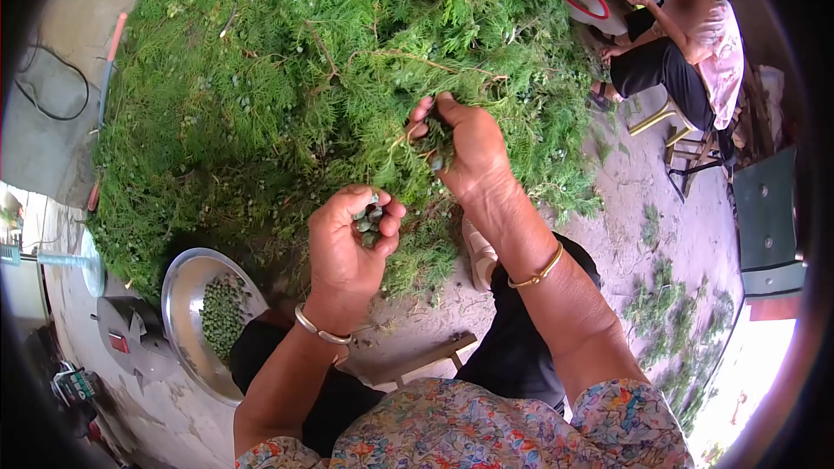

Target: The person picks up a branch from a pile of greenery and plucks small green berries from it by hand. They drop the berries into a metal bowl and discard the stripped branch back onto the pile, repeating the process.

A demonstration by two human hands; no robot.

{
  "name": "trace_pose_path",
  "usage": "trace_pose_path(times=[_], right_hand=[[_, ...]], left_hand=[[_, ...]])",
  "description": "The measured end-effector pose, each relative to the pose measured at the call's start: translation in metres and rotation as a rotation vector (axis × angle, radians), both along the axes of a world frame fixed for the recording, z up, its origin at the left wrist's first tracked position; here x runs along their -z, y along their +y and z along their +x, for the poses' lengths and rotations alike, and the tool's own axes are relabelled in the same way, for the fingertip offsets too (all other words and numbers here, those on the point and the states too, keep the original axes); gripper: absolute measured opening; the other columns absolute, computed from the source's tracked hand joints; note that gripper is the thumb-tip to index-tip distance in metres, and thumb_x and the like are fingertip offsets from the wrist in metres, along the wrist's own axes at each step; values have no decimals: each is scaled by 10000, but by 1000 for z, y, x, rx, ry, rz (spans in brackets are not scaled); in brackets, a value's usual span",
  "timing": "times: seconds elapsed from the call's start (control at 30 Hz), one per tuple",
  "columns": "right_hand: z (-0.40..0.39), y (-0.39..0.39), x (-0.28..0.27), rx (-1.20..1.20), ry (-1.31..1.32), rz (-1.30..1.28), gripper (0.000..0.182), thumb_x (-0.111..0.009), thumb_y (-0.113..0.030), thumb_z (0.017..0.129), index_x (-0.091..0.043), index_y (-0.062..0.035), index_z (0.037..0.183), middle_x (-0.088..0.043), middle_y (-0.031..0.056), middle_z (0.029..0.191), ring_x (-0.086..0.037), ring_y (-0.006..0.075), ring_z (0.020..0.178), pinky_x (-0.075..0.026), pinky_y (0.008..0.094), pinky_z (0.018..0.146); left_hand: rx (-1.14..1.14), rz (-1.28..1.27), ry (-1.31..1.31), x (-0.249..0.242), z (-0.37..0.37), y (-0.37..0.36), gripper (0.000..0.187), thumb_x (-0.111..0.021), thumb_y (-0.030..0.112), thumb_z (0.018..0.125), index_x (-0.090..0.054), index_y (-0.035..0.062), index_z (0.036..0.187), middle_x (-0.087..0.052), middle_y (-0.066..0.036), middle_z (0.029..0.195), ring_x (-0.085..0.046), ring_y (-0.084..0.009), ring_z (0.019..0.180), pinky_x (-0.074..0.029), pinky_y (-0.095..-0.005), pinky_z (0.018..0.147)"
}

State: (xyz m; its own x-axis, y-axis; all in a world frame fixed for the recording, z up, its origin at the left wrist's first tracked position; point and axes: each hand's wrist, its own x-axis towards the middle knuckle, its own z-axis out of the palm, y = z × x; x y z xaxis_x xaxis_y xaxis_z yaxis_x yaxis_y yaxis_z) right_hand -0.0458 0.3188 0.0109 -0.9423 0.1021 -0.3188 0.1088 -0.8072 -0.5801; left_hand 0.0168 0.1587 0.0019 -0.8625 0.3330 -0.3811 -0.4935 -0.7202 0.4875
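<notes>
Your left hand (352,239) curls its fingers around a small clutch of green cones (369,219). Your right hand (466,143), just beyond it and to its right, grips a leafy sprig (407,146). The big heap of green branches (252,104) spreads beneath and beyond both hands. A metal basin (187,282) holding more cones sits to the left of your left hand, nearer your body.

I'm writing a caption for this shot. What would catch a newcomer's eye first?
The big heap of green branches filling the upper middle, with the left hand and right hand at its near edge. Next, the shiny metal basin of green berries at lower left, and the seated person at upper right.
</notes>
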Motion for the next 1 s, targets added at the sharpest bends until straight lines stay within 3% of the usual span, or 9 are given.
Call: trace_pose_path(times=[0.13, 0.27, 0.4, 0.57, 0.63, 0.7, 0.73, 0.87, 1.0], right_hand=[[3, 2, -7, -19, -54, -190, 171, -350, -92, 958, -429, 58, 981, -532, 160, 878, -538, 222, 728, -489, 321, 622], [5, 3, 1, -140, -10, -200, 132, -370, -64, 945, -404, 53, 996, -516, 170, 947, -547, 242, 768, -516, 340, 706], [11, -7, 4, -203, -37, -194, 101, -350, -2, 900, -402, 19, 983, -509, 156, 921, -525, 225, 767, -496, 325, 684], [13, -10, 6, -252, -60, -142, 94, -344, -9, 903, -394, 10, 980, -501, 143, 902, -507, 210, 752, -477, 305, 650], [10, -6, 7, -203, -12, -105, 92, -332, -19, 912, -391, 6, 978, -503, 138, 898, -502, 201, 739, -470, 297, 626], [4, 2, 0, -154, -10, -30, 88, -338, -30, 920, -380, 5, 989, -507, 137, 906, -510, 202, 739, -466, 297, 603], [3, 5, -4, -126, 3, -54, 96, -340, -39, 925, -375, 8, 1000, -512, 138, 910, -519, 206, 747, -469, 301, 600], [6, 0, -10, -119, 25, 18, 190, -324, -88, 941, -382, 44, 1066, -546, 178, 962, -570, 237, 792, -515, 338, 673], [10, -10, -12, -136, 33, 62, 250, -311, -107, 941, -405, 75, 1083, -562, 217, 1005, -598, 288, 857, -527, 386, 786]], left_hand=[[55, -154, 11, 1, -1, 7, 89, -539, 35, 787, -573, 3, 863, -617, -144, 787, -551, -165, 611, -402, -262, 457], [44, -273, 51, 8, 2, 12, 120, -625, 77, 817, -560, 32, 907, -616, -111, 753, -540, -135, 592, -372, -231, 442], [-25, -284, 138, -2, 3, 21, 138, -616, 44, 818, -585, 15, 949, -613, -86, 746, -521, -114, 557, -349, -208, 426], [-47, -388, 327, -4, 4, 27, 323, -593, -3, 827, -561, 9, 1148, -600, -50, 735, -489, -67, 519, -327, -189, 409], [-9, -395, 406, -10, 7, 23, 257, -576, -10, 830, -580, -4, 1087, -606, -60, 742, -485, -58, 521, -330, -188, 411], [273, -544, 559, -15, 16, 20, 203, -553, -21, 824, -589, -18, 1025, -611, -73, 753, -487, -50, 529, -326, -179, 416], [289, -398, 403, -25, 21, 23, 128, -563, -8, 816, -596, -25, 938, -617, -91, 747, -501, -66, 533, -325, -178, 418], [142, -242, 201, -23, 18, 22, 97, -599, 46, 822, -595, -25, 888, -620, -132, 739, -506, -105, 524, -325, -191, 416], [122, -189, 358, -33, 17, 10, 66, -595, 8, 814, -605, -28, 868, -619, -112, 723, -505, -95, 504, -347, -188, 428]])
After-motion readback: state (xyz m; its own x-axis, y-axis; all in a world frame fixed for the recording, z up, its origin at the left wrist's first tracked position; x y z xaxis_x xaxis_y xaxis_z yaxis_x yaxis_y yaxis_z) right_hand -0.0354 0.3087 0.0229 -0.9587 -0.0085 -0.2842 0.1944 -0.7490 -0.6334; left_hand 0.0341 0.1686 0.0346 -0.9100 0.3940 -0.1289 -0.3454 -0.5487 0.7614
